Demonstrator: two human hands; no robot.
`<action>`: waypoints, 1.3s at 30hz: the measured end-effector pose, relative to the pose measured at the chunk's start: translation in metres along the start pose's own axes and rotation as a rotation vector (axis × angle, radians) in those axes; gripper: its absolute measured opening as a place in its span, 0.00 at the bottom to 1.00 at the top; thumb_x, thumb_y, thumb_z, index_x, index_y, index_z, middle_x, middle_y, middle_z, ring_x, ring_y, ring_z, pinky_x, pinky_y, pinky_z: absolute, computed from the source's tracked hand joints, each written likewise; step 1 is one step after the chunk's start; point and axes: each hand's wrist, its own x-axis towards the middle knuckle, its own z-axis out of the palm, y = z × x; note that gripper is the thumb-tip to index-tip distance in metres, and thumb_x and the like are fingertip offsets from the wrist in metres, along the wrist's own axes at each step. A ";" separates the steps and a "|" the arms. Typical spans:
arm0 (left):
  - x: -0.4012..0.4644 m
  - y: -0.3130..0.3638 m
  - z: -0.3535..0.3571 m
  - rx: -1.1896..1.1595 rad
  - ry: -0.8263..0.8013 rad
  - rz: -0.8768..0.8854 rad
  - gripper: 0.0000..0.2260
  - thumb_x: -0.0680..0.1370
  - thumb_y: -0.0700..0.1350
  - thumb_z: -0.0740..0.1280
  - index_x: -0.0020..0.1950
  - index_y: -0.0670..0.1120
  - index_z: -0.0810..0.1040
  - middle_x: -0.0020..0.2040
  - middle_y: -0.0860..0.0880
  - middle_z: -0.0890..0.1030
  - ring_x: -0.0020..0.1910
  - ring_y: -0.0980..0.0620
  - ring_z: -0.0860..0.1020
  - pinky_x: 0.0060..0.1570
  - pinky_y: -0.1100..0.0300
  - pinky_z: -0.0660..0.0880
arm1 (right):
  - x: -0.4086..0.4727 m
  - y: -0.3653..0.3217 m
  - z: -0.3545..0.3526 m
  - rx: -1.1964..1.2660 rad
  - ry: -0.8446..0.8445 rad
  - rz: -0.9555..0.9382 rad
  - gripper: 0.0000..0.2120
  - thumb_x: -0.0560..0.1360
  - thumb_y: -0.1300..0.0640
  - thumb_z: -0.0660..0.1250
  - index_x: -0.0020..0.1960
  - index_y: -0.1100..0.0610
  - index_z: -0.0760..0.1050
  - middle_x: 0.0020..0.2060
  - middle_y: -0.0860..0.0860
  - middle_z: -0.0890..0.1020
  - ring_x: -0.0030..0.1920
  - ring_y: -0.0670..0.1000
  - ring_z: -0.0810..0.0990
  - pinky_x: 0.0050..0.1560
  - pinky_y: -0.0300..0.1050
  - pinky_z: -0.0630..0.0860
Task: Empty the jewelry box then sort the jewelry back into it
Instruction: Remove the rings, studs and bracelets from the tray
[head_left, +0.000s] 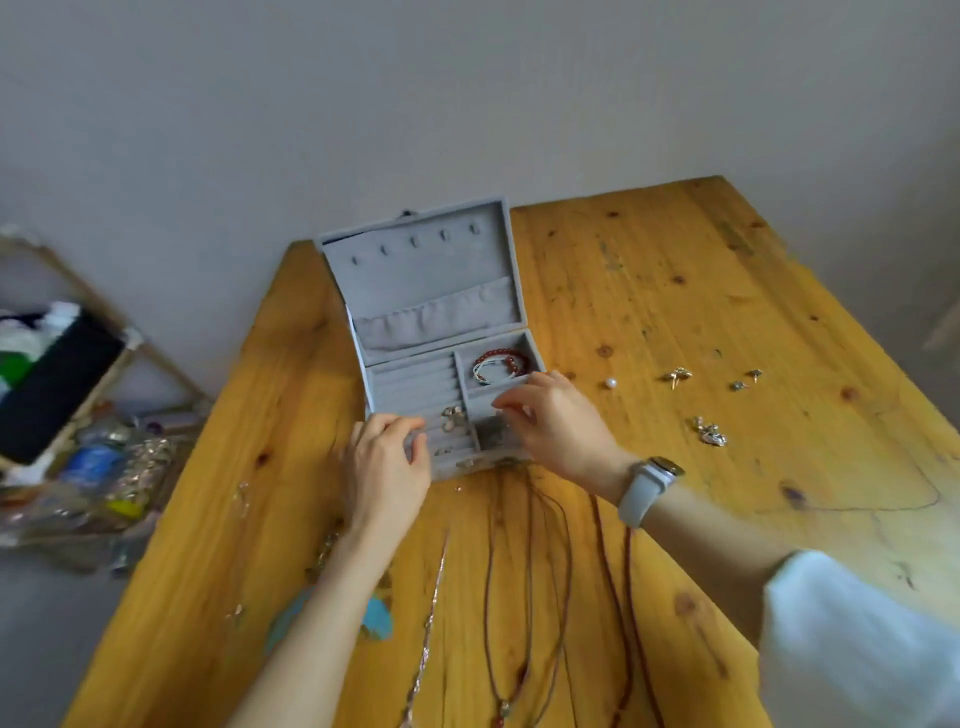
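A grey velvet jewelry box (415, 270) stands open at the table's far left, lid upright. Its back right compartment holds red bead and white bracelets (500, 365). Rings (453, 417) sit in the ring rolls, and a dark tangle (492, 432) lies in the front right compartment. My left hand (387, 467) rests curled on the box's front left corner. My right hand (558, 421) hovers over the front right compartment, fingertips pinched together; whether something small is between them is unclear. Brown cord necklaces (524, 571) and a thin chain (434, 597) lie on the table in front of the box.
On the wooden table (727, 291) to the right lie a pearl (611, 383), several small earrings (678, 375) and a silver cluster (710, 433). A turquoise feather piece (375, 616) lies under my left forearm. A wooden rack (78, 374) with clutter stands left of the table.
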 end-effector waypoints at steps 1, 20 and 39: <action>0.001 -0.010 -0.004 0.025 0.004 -0.043 0.09 0.71 0.39 0.65 0.47 0.42 0.82 0.45 0.42 0.80 0.45 0.38 0.76 0.49 0.47 0.73 | 0.008 -0.007 0.008 -0.027 -0.031 -0.023 0.11 0.76 0.59 0.61 0.56 0.56 0.79 0.50 0.56 0.79 0.53 0.58 0.71 0.50 0.46 0.67; 0.038 -0.009 0.009 0.043 -0.215 0.124 0.13 0.78 0.50 0.62 0.61 0.51 0.77 0.54 0.52 0.77 0.56 0.50 0.69 0.51 0.56 0.60 | 0.048 -0.009 0.024 0.112 -0.202 0.005 0.06 0.72 0.58 0.68 0.41 0.61 0.77 0.37 0.49 0.74 0.45 0.51 0.72 0.47 0.42 0.66; 0.019 0.061 0.015 -0.279 -0.027 0.212 0.04 0.74 0.39 0.68 0.46 0.43 0.82 0.42 0.49 0.79 0.37 0.56 0.73 0.40 0.66 0.68 | -0.054 0.090 -0.110 0.095 -0.033 0.321 0.04 0.74 0.64 0.65 0.46 0.58 0.79 0.40 0.52 0.81 0.37 0.42 0.76 0.39 0.31 0.69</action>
